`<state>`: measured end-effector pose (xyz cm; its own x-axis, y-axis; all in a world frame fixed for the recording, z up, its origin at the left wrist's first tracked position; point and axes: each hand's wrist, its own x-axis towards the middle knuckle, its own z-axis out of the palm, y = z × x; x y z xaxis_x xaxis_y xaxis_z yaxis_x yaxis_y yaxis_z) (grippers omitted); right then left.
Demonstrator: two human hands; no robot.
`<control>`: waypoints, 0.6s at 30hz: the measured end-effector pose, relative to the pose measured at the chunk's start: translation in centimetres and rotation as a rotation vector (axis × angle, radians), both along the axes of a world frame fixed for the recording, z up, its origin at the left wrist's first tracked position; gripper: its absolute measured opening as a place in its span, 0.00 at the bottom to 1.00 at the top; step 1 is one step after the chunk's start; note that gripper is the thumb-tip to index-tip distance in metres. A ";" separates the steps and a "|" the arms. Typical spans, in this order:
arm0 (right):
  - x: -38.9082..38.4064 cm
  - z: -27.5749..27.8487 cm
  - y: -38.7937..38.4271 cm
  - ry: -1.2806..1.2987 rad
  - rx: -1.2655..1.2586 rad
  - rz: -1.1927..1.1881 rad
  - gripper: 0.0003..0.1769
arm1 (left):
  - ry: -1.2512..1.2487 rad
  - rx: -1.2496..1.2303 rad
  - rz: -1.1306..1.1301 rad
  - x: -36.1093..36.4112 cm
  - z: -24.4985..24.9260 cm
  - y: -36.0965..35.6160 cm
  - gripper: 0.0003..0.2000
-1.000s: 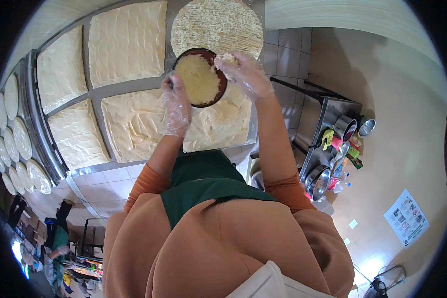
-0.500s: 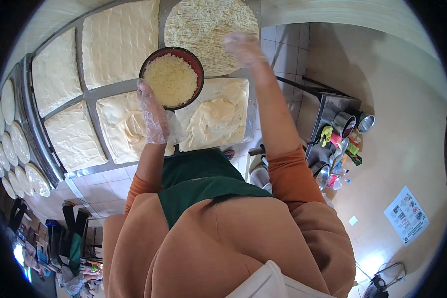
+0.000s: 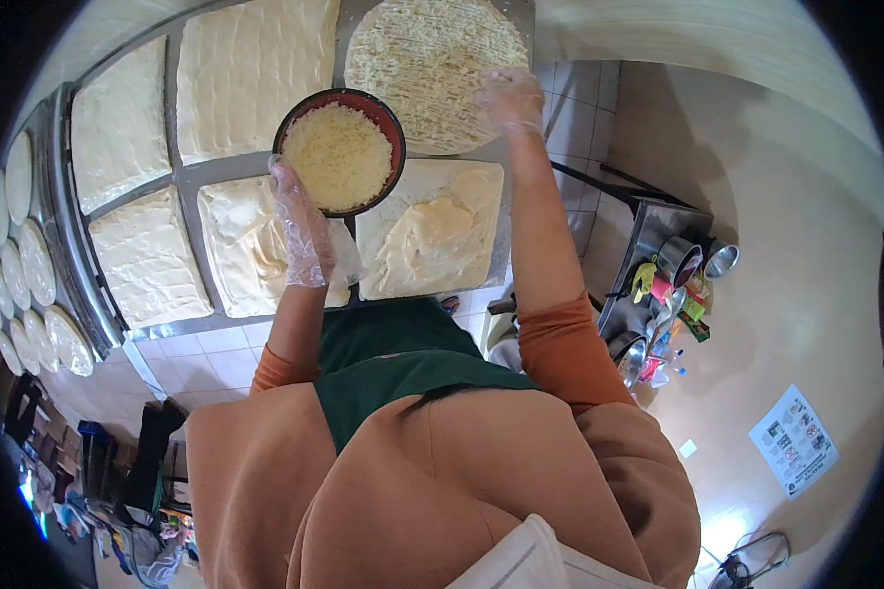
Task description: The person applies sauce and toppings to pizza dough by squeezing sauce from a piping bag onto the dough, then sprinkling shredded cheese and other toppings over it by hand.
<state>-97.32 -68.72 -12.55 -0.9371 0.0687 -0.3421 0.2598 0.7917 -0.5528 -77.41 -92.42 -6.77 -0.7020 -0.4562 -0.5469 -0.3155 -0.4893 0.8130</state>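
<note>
My left hand [image 3: 303, 221], in a clear plastic glove, holds a dark-rimmed bowl [image 3: 394, 157] by its left side. Grated white cheese-like shreds [image 3: 336, 157] fill the bowl. My right hand [image 3: 509, 101], also gloved, is over the right edge of a large round layer [image 3: 427, 69] with shreds on its surface. Its fingers are curled, and what they hold, if anything, is too small to make out. Below the bowl lie two rectangular layers with piled cream, one at left [image 3: 231, 245] and one at right [image 3: 432, 231].
More cream-covered rectangular sheets [image 3: 255, 79] lie on the metal table [image 3: 192, 175]. Several wrapped pale rounds [image 3: 35, 263] are at the far left. A metal side table [image 3: 648, 231] with pots [image 3: 678, 259] stands at the right. A person's dark-clothed leg [image 3: 155, 442] shows at lower left.
My right hand has moved slightly right and down relative to the view, staying at the round layer's right edge. My left hand still holds the bowl. The view has shifted a little.
</note>
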 end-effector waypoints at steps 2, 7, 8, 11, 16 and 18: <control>-1.0 0.7 0.2 -0.132 0.025 -0.048 0.14 | 0.004 -0.006 0.007 -0.1 0.1 -0.2 0.37; 1.1 1.2 -4.9 0.002 -0.014 0.210 0.16 | 0.063 -0.025 -0.001 -0.6 1.5 -0.2 0.37; 0.8 1.6 -5.6 -0.015 -0.057 0.169 0.16 | 0.062 -0.010 0.026 -0.7 1.6 -0.4 0.37; -2.8 1.2 -7.1 -0.045 -0.025 0.051 0.16 | 0.051 0.021 0.076 -0.8 1.9 -0.7 0.37; -6.5 -0.3 -9.6 0.326 0.471 0.850 0.15 | 0.029 -0.047 0.006 -0.5 2.4 -1.1 0.38; -7.9 -1.6 -10.9 0.300 0.519 0.780 0.14 | -0.032 -0.063 0.017 -0.4 2.4 -1.1 0.38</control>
